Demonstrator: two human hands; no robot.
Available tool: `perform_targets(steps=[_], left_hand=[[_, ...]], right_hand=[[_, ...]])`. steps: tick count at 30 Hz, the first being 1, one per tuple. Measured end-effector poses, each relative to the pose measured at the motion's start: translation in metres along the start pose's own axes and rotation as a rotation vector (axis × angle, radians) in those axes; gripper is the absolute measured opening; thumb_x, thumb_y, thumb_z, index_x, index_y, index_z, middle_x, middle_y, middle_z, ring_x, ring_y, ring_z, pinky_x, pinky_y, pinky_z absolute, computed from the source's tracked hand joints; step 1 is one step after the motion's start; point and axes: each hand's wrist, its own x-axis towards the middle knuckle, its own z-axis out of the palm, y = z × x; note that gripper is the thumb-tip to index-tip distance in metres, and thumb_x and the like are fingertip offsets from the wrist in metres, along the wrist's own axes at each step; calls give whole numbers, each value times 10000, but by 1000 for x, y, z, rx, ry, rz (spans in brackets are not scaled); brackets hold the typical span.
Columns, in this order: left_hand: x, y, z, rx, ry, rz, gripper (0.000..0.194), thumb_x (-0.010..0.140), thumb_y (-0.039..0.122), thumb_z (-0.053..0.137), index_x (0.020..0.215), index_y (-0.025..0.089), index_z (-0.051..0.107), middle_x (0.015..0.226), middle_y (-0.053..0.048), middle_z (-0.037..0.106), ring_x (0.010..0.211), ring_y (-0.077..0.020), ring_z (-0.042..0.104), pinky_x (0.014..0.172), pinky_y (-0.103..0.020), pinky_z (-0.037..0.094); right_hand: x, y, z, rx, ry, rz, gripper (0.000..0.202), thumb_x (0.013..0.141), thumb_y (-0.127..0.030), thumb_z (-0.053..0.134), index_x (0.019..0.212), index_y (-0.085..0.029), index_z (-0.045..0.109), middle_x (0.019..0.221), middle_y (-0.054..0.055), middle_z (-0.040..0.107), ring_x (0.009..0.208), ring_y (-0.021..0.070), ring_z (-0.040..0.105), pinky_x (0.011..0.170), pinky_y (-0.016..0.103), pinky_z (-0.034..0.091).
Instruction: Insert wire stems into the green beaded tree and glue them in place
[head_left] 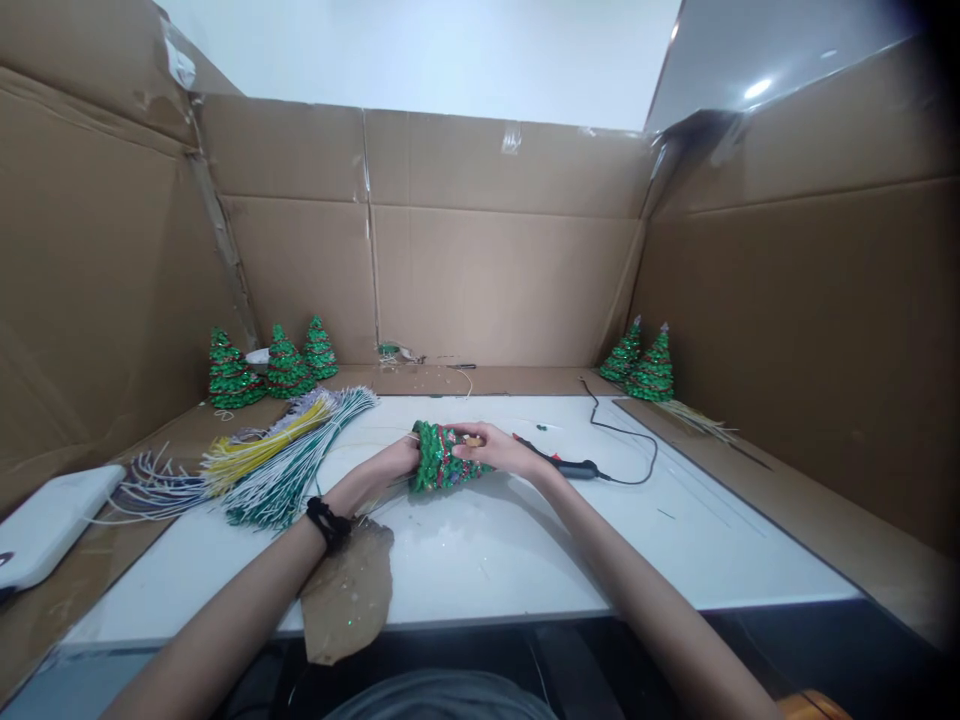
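A small green Christmas tree (436, 462) with red garland and glittery trim lies on its side between my hands, above the white board. My left hand (396, 458), with a black band at the wrist, grips it at its wide base; those fingers are mostly hidden by the tree. My right hand (498, 448) is wrapped over the tree's upper side, fingers bent around it towards the narrow end. Thin pale strands stick out near the base by my left hand. Just behind my right hand rests a corded tool (574, 467) with a black handle and red parts.
Bundles of white, yellow and green wires (277, 460) lie to the left, beside a white device (56, 520). Several finished-looking trees (234, 370) stand at back left, two more trees (651, 370) at back right. Cardboard walls (510, 270) surround the white board (525, 560). Torn cardboard (349, 595) lies in front.
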Motion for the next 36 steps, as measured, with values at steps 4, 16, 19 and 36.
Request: perform_targets(steps=[4,16,19,36], left_hand=[[-3,0,4,-24,-30,-6,334,747,353,620,954,95,662,833,-99,680,698,-151,563,617,-265,456],[-2,-8,3,-80,-4,-36,235,726,301,635,843,98,658,630,-37,622,527,-102,469,518,-236,390],[-2,-6,4,-82,5,-37,236,720,290,630,847,94,661,625,-39,617,521,-101,463,509,-234,385],[3,-13,-5,13,-1,38,252,724,269,613,902,104,682,657,-48,649,643,-147,527,641,-270,437]], right_hand=[[1,2,1,6,16,17,552,762,-427,647,1254,-199,546,1168,75,619,1002,228,592,897,405,473],[1,0,1,-38,-7,-44,529,774,-414,625,1243,-181,552,1153,71,622,1014,225,579,911,385,454],[0,-2,2,-78,5,-49,509,789,-416,604,1235,-176,557,1121,68,633,990,226,583,886,381,464],[-1,2,2,-256,65,-64,429,862,-408,512,1231,-194,558,1102,82,626,1016,235,551,903,406,439]])
